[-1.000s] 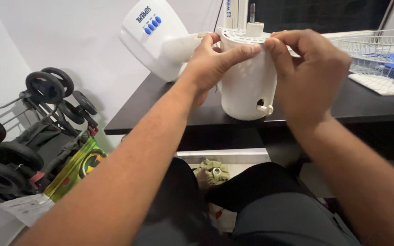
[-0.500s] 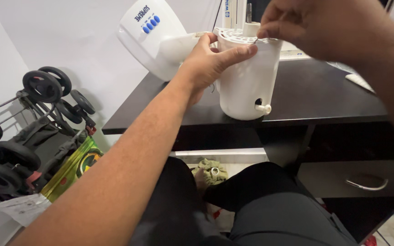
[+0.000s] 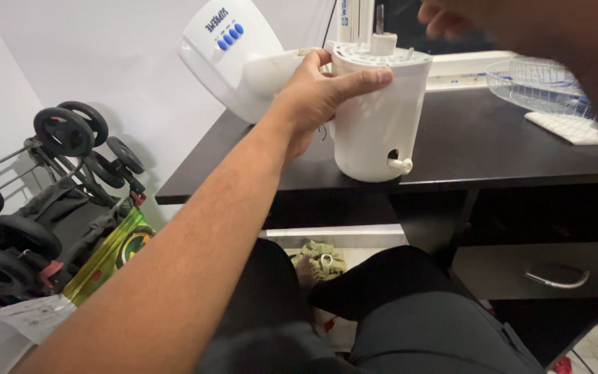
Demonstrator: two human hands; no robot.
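In the head view, the left hand (image 3: pixel 320 93) wraps around the upper rim of a white plastic motor housing (image 3: pixel 376 114), fingers curled over its near side and thumb reaching across the ribbed top. The housing is a smooth, slightly tapered cylinder standing upright at the front edge of the desk, upper centre of the frame, with a short shaft (image 3: pixel 383 40) rising from its slotted top and a small knob (image 3: pixel 403 165) jutting from a hole near its base. Behind it, upper left of centre, a glossy white control panel (image 3: pixel 226 52) with blue buttons tilts toward the wall. The right hand (image 3: pixel 451 15) hovers blurred at the top edge, fingers loosely bent; whether it grips anything cannot be told. The black desk (image 3: pixel 479 142) is matte and flat, bearing a wire basket (image 3: pixel 541 79) at the upper right. A drawer handle (image 3: pixel 555 277) shows lower right. At the left, a folded stroller (image 3: pixel 50 187) with black wheels leans by the plain white wall.
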